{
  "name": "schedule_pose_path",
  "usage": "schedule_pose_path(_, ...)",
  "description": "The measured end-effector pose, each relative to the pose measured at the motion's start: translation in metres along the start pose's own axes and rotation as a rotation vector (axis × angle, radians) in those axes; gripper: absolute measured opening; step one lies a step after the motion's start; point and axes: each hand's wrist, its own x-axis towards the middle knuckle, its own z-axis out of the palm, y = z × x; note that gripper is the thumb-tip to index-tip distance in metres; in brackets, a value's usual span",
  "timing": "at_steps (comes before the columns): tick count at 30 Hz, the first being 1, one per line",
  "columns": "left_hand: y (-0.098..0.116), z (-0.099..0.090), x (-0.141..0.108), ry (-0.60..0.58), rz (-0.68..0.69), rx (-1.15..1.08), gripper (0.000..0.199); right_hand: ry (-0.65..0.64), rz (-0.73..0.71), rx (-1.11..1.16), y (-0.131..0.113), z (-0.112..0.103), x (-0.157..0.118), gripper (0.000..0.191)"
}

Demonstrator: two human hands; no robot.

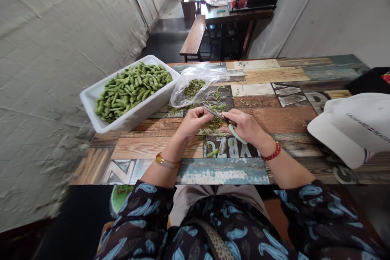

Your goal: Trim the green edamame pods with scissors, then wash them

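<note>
My right hand is wrapped round scissors with pale green handles, their blades pointing left. At the blade tips my left hand is closed in a pinch; whatever lies between its fingers is too small to make out. Green stem trimmings are scattered under and beyond both hands. A single green soybean pod lies on the table just in front of them. To the left, a white plastic tub holds a heap of green soybean pods. Behind my left hand, a clear plastic bag contains more trimmings.
A white cap rests at the right of the patchwork-patterned table, with a black item behind it. A wall runs along the left. Farther off stand a wooden bench and a cluttered dark table.
</note>
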Motion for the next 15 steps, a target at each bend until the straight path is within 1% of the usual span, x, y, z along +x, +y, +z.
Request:
schedule_pose_path(3, 0.0004, -0.0005, 0.0003, 0.017, 0.018, 0.020, 0.034, 0.018, 0.021, 0.000, 0.0019, -0.0010, 0.0003, 0.036)
schedule_pose_path(7, 0.0024, -0.0013, 0.0010, 0.055, -0.037, -0.082, 0.034, 0.106, 0.066, 0.020, 0.0065, -0.0009, 0.0013, 0.038)
schedule_pose_path(10, 0.0037, -0.0020, 0.0017, 0.059, -0.053, -0.129, 0.036, 0.138, 0.052, 0.040, 0.0079, 0.0008, 0.0016, 0.043)
schedule_pose_path(15, 0.0019, -0.0014, 0.0020, 0.025, -0.014, -0.142, 0.035, 0.085, 0.013, 0.058, 0.0040, 0.0030, 0.0016, 0.050)
